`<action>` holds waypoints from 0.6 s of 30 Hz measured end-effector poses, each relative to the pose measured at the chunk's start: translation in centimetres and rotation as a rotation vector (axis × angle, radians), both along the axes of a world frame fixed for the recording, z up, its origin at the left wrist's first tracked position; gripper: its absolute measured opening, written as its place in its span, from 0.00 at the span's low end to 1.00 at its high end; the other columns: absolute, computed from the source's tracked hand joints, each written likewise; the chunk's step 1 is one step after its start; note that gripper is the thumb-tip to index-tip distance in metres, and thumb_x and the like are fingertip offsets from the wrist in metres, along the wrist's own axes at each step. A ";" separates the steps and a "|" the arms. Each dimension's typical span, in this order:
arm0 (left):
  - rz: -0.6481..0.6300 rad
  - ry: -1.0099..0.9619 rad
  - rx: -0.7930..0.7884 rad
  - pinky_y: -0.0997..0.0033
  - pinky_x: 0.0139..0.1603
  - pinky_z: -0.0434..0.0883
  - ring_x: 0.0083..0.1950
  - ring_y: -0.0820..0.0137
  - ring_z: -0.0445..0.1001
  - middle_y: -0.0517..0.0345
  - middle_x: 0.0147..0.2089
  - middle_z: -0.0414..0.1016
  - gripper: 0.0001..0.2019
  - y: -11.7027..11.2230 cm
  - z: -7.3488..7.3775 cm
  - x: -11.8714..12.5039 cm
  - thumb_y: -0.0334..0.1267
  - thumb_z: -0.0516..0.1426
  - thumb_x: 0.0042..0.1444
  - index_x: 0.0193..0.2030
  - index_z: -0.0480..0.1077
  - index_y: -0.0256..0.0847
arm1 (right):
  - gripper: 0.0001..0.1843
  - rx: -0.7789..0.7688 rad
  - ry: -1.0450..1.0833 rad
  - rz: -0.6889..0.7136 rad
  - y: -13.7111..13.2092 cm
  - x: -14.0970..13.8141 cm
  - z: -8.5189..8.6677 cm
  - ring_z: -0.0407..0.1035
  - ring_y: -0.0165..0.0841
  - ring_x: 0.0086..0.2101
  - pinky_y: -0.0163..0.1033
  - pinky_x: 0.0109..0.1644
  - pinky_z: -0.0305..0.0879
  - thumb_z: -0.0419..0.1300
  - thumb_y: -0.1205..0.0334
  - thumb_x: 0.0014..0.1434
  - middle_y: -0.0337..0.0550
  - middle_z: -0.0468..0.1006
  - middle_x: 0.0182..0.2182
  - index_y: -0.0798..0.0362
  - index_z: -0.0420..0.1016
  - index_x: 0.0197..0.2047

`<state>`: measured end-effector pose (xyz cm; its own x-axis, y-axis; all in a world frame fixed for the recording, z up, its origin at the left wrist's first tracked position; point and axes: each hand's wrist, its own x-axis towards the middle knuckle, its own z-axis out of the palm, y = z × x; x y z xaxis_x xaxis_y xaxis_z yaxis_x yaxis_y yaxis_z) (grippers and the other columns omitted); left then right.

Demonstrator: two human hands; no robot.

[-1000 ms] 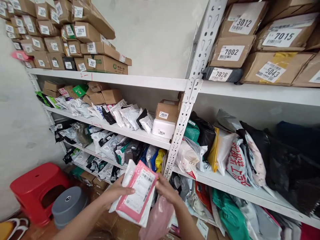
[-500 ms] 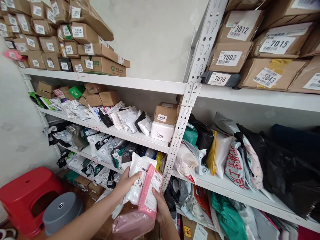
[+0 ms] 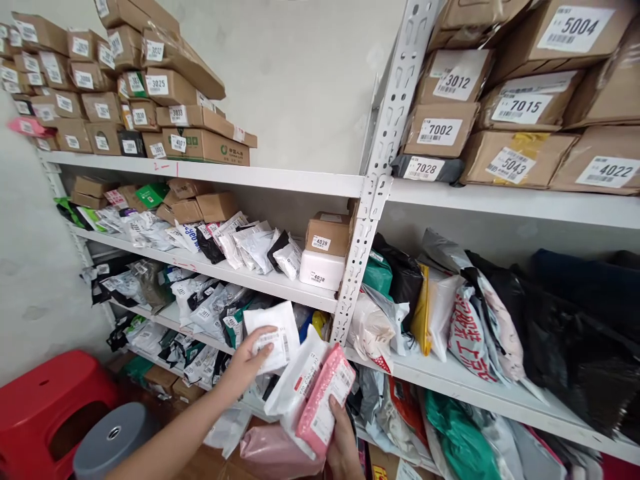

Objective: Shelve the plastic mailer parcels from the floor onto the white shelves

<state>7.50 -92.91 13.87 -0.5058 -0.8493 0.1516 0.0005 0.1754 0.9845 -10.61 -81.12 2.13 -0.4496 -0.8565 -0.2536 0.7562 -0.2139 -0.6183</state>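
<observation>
In the head view, my left hand (image 3: 255, 355) is closed on a flat white package (image 3: 281, 331) with a printed barcode label, its thumb and fingers gripping the near edge. Lower and to the right, my right hand (image 3: 343, 430) clasps a pink bubble mailer (image 3: 327, 397) with a white label, together with a white plastic mailer (image 3: 296, 381) tucked against its left side. Part of my right fingers is hidden behind these parcels. Below them is a larger pink plastic parcel (image 3: 280, 450); whether it is held or resting on something I cannot tell.
White metal shelves (image 3: 250, 170) hold numbered cardboard boxes (image 3: 165, 87) above and many poly-mailer parcels (image 3: 207, 310) below. A perforated upright post (image 3: 367, 220) divides the two units. A red stool (image 3: 55, 393) and a grey stool (image 3: 113, 437) stand at lower left.
My left hand has moved up and left with the flat white package, apart from the white mailer. My right hand has shifted right and down with the pink and white mailers.
</observation>
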 end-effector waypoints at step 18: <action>-0.144 -0.362 -0.188 0.50 0.67 0.56 0.65 0.46 0.57 0.39 0.61 0.59 0.30 1.0 -0.6 -0.2 0.50 0.66 0.37 0.47 0.70 0.37 | 0.37 -0.037 0.317 0.037 -1.7 3.6 3.7 0.73 0.51 0.47 0.53 0.53 0.69 0.76 0.49 0.28 0.51 0.81 0.41 0.54 0.75 0.43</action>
<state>7.25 -91.87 13.23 -0.6659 -0.7409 0.0876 -0.3016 0.3747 0.8767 -7.03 -82.78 5.83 -0.4693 -0.8799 -0.0745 0.5348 -0.2161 -0.8169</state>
